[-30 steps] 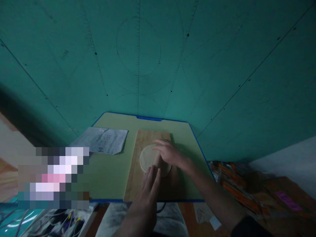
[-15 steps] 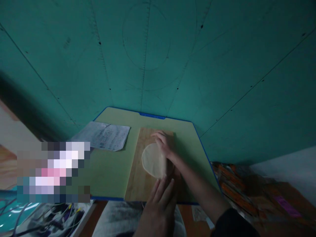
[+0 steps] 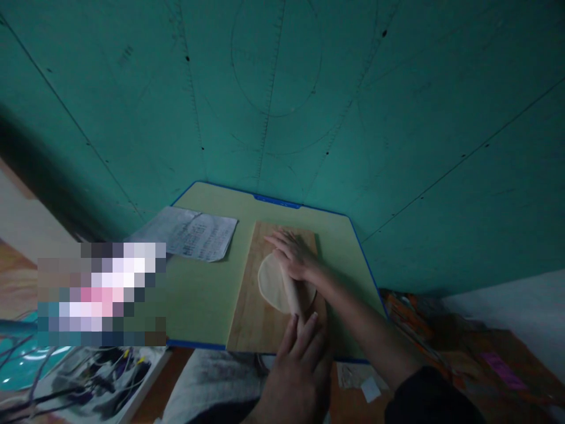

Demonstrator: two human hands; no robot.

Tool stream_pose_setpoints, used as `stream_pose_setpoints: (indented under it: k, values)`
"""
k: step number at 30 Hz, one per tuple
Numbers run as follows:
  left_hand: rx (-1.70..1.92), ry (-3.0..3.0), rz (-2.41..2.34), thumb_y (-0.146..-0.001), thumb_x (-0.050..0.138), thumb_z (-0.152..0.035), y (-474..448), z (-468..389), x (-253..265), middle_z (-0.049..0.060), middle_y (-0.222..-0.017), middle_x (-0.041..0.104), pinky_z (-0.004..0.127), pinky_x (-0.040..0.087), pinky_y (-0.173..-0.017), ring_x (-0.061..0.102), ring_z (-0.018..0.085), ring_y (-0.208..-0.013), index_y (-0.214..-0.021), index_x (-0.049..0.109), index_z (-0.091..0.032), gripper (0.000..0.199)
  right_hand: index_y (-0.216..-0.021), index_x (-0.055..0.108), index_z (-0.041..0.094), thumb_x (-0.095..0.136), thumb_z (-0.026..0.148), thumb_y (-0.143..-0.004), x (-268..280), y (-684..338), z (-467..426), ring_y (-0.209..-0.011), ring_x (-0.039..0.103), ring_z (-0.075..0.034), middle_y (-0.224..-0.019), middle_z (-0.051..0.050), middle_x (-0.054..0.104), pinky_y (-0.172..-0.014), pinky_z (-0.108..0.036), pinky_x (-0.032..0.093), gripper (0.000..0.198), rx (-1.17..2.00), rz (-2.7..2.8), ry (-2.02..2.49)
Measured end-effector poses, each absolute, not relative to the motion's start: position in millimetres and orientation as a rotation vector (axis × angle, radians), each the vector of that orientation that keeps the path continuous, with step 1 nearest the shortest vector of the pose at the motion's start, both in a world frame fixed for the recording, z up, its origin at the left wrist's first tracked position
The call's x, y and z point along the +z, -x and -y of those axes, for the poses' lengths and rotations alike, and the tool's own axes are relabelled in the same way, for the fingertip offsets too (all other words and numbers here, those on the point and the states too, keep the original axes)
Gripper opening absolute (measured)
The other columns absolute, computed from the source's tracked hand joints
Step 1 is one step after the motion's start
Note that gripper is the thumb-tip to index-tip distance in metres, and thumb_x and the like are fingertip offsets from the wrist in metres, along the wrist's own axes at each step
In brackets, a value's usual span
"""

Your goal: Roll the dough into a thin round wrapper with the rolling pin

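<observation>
A flat, round sheet of pale dough (image 3: pixel 272 288) lies on a wooden board (image 3: pixel 247 312). A slim wooden rolling pin (image 3: pixel 291 290) lies across the dough, right of its middle, with dough showing on both sides. My right hand (image 3: pixel 293 253) rests over the pin's far end, fingers stretched toward the left, covering that end. At the near end, my left hand (image 3: pixel 302 353) has its fingers around the pin, close to the dough's lower edge. Both hands are on the rolling pin, and its two ends are mostly hidden beneath them.
The board lies on a pale green table (image 3: pixel 198 306) with a blue rim. A printed sheet of paper (image 3: pixel 200 235) lies at left, beside a blurred-out patch. A green wall (image 3: pixel 282 106) rises behind. A white bin of cables (image 3: pixel 101 377) stands lower left; cardboard boxes (image 3: pixel 485 359) are at right.
The rolling pin has moved left onto the dough, and dough now shows on its right. My right hand's fingers have spread out more. The whole view has shifted slightly.
</observation>
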State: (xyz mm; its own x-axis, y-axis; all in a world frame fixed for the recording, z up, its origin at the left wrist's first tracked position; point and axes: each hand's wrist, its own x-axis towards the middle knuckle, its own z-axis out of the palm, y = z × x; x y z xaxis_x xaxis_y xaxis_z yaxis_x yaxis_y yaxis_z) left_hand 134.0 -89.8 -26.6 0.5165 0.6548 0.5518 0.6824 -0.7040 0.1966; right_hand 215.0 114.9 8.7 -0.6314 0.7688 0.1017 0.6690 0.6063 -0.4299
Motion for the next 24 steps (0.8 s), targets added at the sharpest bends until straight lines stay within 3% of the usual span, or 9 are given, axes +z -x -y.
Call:
stream_pose_setpoints:
  k: [3,6,13,16,20,24]
  values:
    - [-0.95,2.644,1.218,-0.095,0.056,-0.034,-117.7,98.7,-29.7,0.007,-0.148,0.055,0.047,0.033,-0.119,0.035,0.029,-0.147,-0.135,0.058,-0.021,0.042,-0.148,0.049,0.017,0.042,0.028,-0.103,14.6,-178.9,-106.2,-0.151,0.026,-0.028,-0.157,-0.014,0.042,-0.123,-0.054,0.016,0.047,0.423,2.693,1.116]
    - [-0.927,2.639,1.24,-0.094,0.057,-0.036,-106.2,103.0,-24.6,0.009,-0.152,0.051,0.05,0.034,-0.118,0.034,0.03,-0.148,-0.137,0.057,-0.023,0.044,-0.147,0.05,0.017,0.042,0.032,-0.104,21.8,-150.1,-98.8,-0.151,0.026,-0.029,-0.155,-0.014,0.046,-0.123,-0.053,0.015,0.047,0.369,2.776,0.991]
    - [-0.824,2.878,1.25,-0.091,0.062,-0.048,-133.6,78.3,3.2,0.013,-0.14,0.06,0.061,0.028,-0.121,0.042,0.034,-0.142,-0.113,0.069,-0.018,0.038,-0.147,0.051,0.021,0.039,0.027,-0.104,29.2,-193.3,-115.4,-0.153,0.021,-0.027,-0.162,-0.012,0.034,-0.123,-0.058,0.013,0.045,0.43,2.792,1.243]
    - [-0.874,2.862,1.266,-0.091,0.062,-0.048,-135.6,76.2,2.2,0.011,-0.14,0.061,0.058,0.03,-0.121,0.043,0.032,-0.142,-0.118,0.067,-0.019,0.04,-0.151,0.046,0.019,0.038,0.024,-0.104,29.6,-199.8,-115.0,-0.154,0.017,-0.028,-0.163,-0.014,0.031,-0.124,-0.057,0.01,0.048,0.421,2.777,1.309]
    - [-0.961,2.756,1.273,-0.094,0.058,-0.038,-108.6,94.4,-15.1,0.006,-0.151,0.051,0.051,0.037,-0.118,0.033,0.029,-0.148,-0.128,0.062,-0.023,0.038,-0.148,0.05,0.018,0.039,0.027,-0.104,24.2,-161.0,-94.9,-0.152,0.024,-0.027,-0.159,-0.014,0.039,-0.123,-0.052,0.015,0.046,0.367,2.729,1.228]
    - [-0.947,2.655,1.247,-0.091,0.061,-0.038,-86.4,110.3,-26.6,0.012,-0.152,0.049,0.052,0.04,-0.114,0.032,0.033,-0.148,-0.134,0.058,-0.022,0.046,-0.142,0.056,0.022,0.046,0.029,-0.102,20.8,-126.3,-81.1,-0.147,0.032,-0.026,-0.151,-0.01,0.051,-0.123,-0.053,0.014,0.041,0.312,2.677,1.049]
